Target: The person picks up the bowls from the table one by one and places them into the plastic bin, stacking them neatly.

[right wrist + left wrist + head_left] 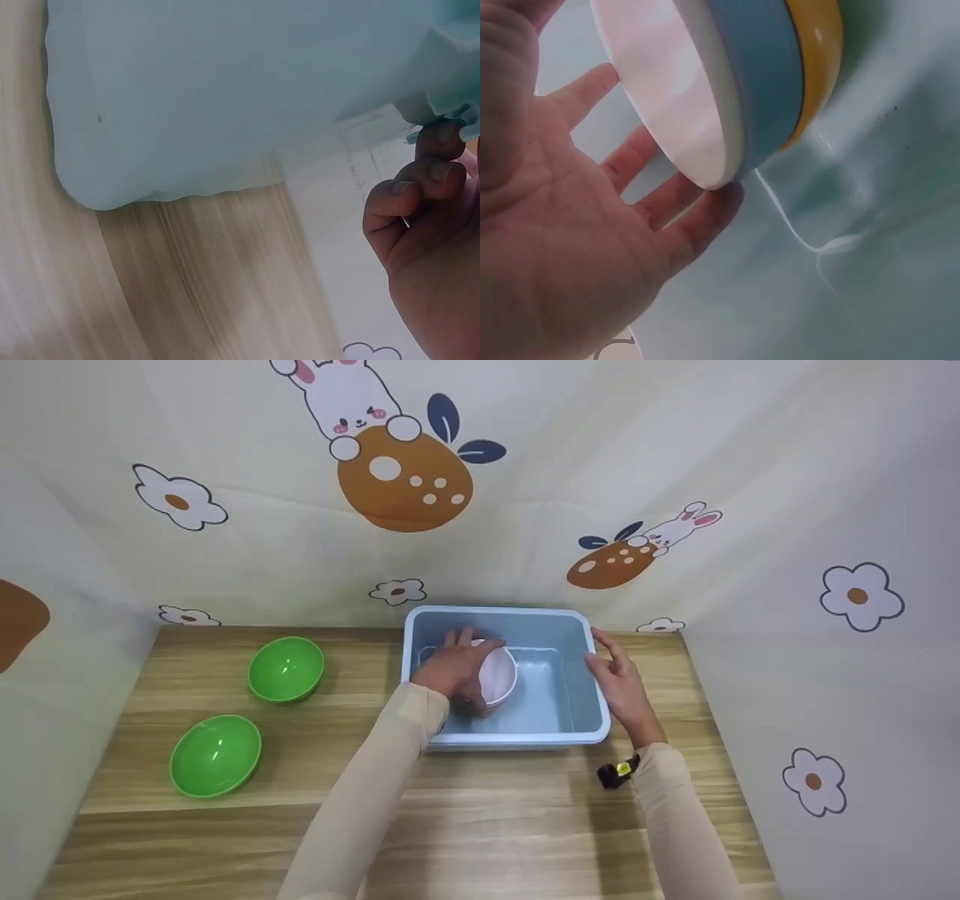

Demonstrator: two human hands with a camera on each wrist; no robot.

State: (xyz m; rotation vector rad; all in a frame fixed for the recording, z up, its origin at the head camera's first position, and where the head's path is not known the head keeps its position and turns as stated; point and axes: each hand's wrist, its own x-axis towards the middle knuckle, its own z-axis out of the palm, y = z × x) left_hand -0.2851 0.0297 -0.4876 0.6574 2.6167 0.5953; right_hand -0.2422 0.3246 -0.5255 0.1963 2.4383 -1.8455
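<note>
A light blue plastic bin [517, 739] stands at the middle of the wooden table. My left hand [457, 667] reaches into it and lies over a pale pink bowl [500, 675]. The left wrist view shows that pink bowl [667, 82] nested in a blue bowl [761, 75] and a yellow bowl [817, 60]. There my left hand [570, 247] has its fingers [705, 214] straight, with one tip touching the pink rim. My right hand [619, 679] holds the bin's right rim. Its fingers [439, 139] curl under the lip of the bin [225, 97].
Two green bowls [286, 668] [216, 754] sit on the left of the table [480, 810]. A patterned cloth backdrop closes the back and both sides. A small black device [616, 773] is strapped at my right wrist.
</note>
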